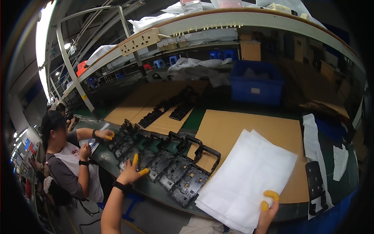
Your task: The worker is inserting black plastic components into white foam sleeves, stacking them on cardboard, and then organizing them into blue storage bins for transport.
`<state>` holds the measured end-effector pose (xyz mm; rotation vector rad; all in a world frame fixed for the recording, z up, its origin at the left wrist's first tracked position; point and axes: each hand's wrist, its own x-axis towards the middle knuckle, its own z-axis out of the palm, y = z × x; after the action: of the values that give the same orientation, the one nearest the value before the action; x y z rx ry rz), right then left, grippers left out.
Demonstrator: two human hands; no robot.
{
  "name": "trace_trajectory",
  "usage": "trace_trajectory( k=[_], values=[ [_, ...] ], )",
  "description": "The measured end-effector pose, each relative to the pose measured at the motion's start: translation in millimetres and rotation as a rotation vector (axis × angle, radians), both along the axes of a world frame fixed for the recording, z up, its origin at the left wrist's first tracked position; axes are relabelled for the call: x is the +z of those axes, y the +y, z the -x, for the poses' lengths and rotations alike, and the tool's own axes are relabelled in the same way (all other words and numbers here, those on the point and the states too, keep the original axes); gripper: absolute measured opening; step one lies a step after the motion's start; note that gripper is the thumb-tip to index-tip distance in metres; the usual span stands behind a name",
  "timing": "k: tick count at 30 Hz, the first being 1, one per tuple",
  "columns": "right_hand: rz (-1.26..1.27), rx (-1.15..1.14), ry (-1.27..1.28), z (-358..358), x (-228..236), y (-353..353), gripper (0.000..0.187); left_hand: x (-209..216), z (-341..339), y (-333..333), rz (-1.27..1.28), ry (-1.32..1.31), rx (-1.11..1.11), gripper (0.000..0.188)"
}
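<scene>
My right hand (269, 212), with yellow finger cots on two fingers, pinches the lower right corner of a stack of white sheets (249, 171). The sheets lie tilted across the front of a cardboard piece. My left hand (129, 174), also with yellow finger cots, is open, its fingers spread at the near edge of a row of black moulded plastic frames (190, 184). Whether its fingertips touch the frames, I cannot tell. The frames sit side by side, with raised loop-shaped ends on the far side.
Flat cardboard (218, 121) covers part of the green bench; more black parts (181, 111) lie farther back. At left sits a co-worker (78, 163), one hand near the row's far end. A blue bin (256, 84) stands behind, and a black panel (314, 183) lies at right.
</scene>
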<state>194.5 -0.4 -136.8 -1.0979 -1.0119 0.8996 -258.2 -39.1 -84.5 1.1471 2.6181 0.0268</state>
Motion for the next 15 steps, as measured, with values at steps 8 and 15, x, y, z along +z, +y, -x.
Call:
trace_trajectory(
  k=[8, 15],
  values=[
    [-0.006, -0.012, 0.042, 1.2, 2.0, -2.7, 0.026, -8.3, 42.0, -6.2, -0.053, 0.0, 0.04, 0.094],
    [-0.05, 0.004, -0.085, 4.5, 3.7, -1.5, 0.025, 0.5, -3.6, -4.7, -0.372, 0.323, -0.139, 0.073]
  ],
)
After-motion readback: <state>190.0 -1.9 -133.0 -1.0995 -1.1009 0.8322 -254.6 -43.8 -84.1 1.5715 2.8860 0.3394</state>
